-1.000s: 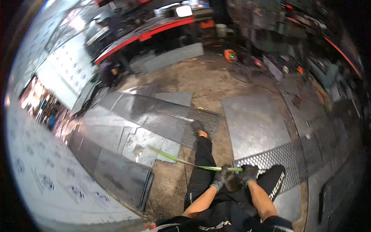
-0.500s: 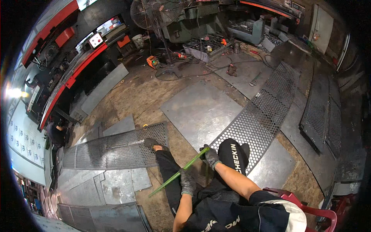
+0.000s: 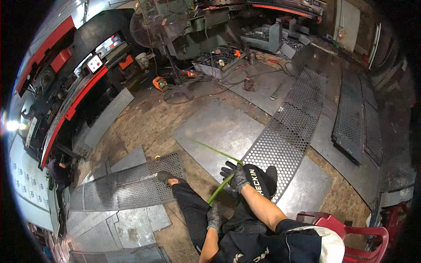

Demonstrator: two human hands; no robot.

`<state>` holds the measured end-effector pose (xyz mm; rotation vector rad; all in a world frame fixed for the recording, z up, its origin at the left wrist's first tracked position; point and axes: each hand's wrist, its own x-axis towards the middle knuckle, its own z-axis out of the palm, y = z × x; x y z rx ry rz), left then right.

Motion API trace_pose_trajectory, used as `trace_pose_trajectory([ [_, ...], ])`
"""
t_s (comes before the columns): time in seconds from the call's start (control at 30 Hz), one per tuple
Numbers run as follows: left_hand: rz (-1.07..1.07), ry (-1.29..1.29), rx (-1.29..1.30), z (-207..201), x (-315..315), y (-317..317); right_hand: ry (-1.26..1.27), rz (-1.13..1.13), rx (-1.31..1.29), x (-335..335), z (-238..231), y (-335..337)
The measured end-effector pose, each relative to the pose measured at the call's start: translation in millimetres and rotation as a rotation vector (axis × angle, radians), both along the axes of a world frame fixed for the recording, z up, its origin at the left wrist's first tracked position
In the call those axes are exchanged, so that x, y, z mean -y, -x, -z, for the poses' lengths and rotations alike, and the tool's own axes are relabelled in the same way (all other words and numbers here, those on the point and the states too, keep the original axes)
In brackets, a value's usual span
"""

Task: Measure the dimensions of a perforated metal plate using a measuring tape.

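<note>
Green strip (image 3: 221, 189) swung outward, partly blurred; left grip (image 3: 213, 218) pinching it, right grip (image 3: 238, 177) unclear.

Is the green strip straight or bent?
Bent: the green strip runs from the left hand up to the right hand, then angles up-left.

I'm seeing a bright white light (image 3: 13, 126) flaring at the far left, while the machinery (image 3: 208, 31) at the back is sitting in gloom. A soft sheen is lying across the flat metal sheet (image 3: 217, 125). The upper end of the green strip (image 3: 220, 190) is trailing into blur, its lower part showing more crisply. Straight edges are bowing outward, and the corners are showing black.
</note>
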<state>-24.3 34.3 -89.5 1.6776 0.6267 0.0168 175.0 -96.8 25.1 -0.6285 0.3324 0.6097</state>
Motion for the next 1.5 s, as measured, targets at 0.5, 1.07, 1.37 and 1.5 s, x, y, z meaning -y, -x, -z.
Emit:
trace_pose_trajectory([
  [0.5,-0.328,0.54,-0.143,-53.6,21.4,-18.2,0.189,-0.056,0.165,15.7,14.6,-2.5],
  [1.07,0.163,-0.021,-0.065,-30.7,17.9,-16.0,1.474,-1.253,1.316,-8.4,61.1,59.4],
  [1.37,0.0,0.182,-0.137,-85.5,38.6,-31.4,1.611,-1.211,1.184,-8.9,136.3,52.5],
  [1.5,0.246,-0.127,0.019,-5.9,4.1,-23.7,1.575,-0.915,1.36,-17.0,125.2,47.3],
])
